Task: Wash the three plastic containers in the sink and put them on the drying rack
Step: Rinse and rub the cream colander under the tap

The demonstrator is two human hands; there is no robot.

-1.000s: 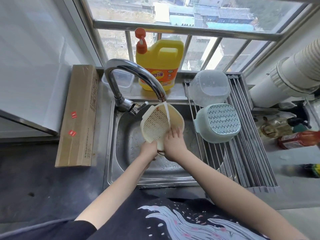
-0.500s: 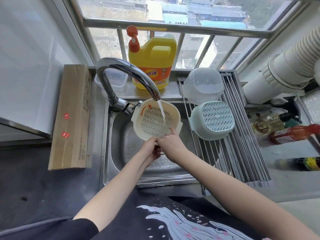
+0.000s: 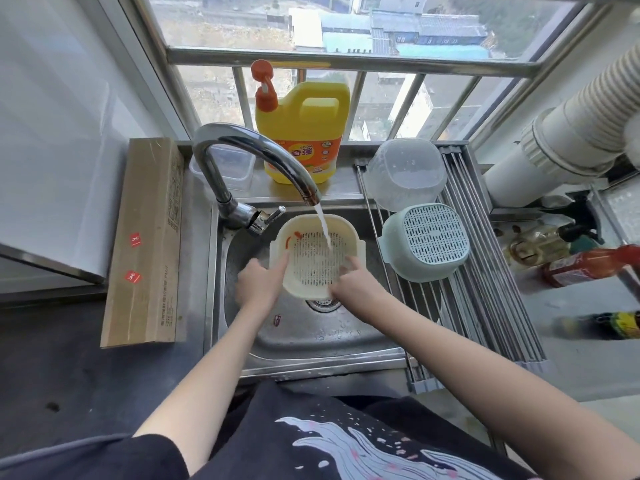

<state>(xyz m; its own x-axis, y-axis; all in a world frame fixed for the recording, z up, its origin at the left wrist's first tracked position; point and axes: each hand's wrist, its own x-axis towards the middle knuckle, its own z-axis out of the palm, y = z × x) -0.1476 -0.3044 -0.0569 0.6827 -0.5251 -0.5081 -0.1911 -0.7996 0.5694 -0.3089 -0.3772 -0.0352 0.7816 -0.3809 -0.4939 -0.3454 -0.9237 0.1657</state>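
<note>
Far left on the bench [image 3: 52, 368] lies the long cardboard box [image 3: 147, 244], flat beside the sink [image 3: 311, 344]; next comes a clear tub [image 3: 230, 166] on the ledge behind the tap [image 3: 242, 157], with the yellow soap jug [image 3: 304, 133] just beside it; water runs from the spout straight into the cream strainer [image 3: 313, 258], which you hold over the basin, open side up, orange smears on its inner wall; your left hand [image 3: 258, 284] grips its left rim, fingers [image 3: 281, 263] curled over the edge; your right hand [image 3: 355, 284] clamps the right rim the same way, fingers [image 3: 353, 263] hooked inside; now to the right, the drying rack [image 3: 485, 289] spans the sink's edge; on it sits the clear container [image 3: 407, 174], upside down at the far end; just in front of it, touching, the pale green strainer [image 3: 429, 242], also upside down; beyond the rack stand some bottles [image 3: 585, 266], blurred.
</note>
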